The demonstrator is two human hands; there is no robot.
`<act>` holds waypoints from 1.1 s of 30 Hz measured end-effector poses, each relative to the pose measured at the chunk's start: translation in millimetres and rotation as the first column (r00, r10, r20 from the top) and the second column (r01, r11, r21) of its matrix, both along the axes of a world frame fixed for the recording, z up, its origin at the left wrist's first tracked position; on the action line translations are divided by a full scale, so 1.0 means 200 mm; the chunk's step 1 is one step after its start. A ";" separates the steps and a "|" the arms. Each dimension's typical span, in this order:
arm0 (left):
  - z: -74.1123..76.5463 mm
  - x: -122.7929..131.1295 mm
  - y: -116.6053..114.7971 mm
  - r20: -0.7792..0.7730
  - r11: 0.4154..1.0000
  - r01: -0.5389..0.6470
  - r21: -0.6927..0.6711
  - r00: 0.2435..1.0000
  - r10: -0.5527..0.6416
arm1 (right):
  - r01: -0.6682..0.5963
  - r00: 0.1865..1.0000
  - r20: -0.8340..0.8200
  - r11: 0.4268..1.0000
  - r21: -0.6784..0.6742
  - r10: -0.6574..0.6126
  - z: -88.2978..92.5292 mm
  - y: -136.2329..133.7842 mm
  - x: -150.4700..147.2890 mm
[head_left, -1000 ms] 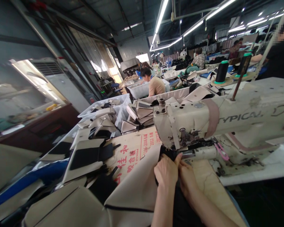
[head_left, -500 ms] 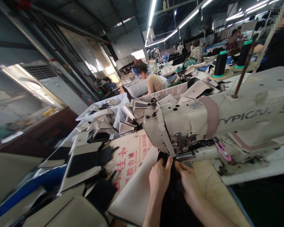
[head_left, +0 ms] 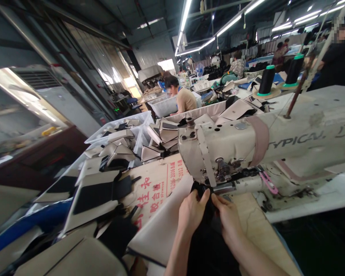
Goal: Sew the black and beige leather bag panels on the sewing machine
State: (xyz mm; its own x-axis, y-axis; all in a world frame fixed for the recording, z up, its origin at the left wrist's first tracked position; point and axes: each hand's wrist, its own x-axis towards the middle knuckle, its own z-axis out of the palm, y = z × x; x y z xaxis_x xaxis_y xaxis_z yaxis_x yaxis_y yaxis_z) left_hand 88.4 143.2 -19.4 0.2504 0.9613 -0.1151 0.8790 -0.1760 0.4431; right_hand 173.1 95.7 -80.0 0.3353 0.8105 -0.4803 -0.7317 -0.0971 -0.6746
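My left hand [head_left: 193, 210] is closed on black fabric [head_left: 208, 222], its thumb pressed on top close to the needle area of the sewing machine [head_left: 227, 145]. From the other side my right hand [head_left: 225, 211] pinches the same fabric, fingertips near the left thumb. A beige panel [head_left: 166, 226] with a dark edge lies to the left of my left wrist and seems to run up to the machine's head; whether it is joined to the black fabric I cannot tell. The needle and presser foot are hidden behind the machine's head and my fingers.
Beige and black sewn pieces [head_left: 96, 195] lie on the plywood board [head_left: 158, 188] at left. White plastic bins [head_left: 145, 119] behind hold more pieces. Black thread cones [head_left: 266, 81] stand behind the machine. A pink clip [head_left: 268, 183] hangs at its arm. One person [head_left: 186, 100] sits beyond.
The camera view has shifted slightly, so the machine sits a little further right. Both hands keep their grip on the black fabric, in nearly the same place by the machine's head.
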 end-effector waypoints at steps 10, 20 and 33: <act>-0.02 0.01 0.02 -0.045 0.996 -0.080 -0.028 0.996 0.078 | 0.026 0.998 0.057 0.999 -0.028 -0.025 0.06 -0.01 0.01; -0.01 0.01 0.05 -0.082 0.996 -0.082 -0.019 0.993 0.080 | -0.066 0.938 0.339 0.998 -0.007 0.065 0.05 0.00 0.00; -0.01 0.02 0.05 -0.080 0.994 -0.108 -0.016 0.991 0.107 | 0.216 -0.672 0.739 0.943 0.252 -0.044 -0.06 -0.62 1.39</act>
State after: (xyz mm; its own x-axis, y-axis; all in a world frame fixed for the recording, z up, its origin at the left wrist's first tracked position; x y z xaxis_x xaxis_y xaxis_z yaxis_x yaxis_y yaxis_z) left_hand 92.5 153.6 -21.2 0.1352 0.9793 -0.1506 0.9248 -0.0701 0.3740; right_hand 450.2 -28.0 -91.6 0.2897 0.5917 0.7523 0.9488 -0.2812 -0.1442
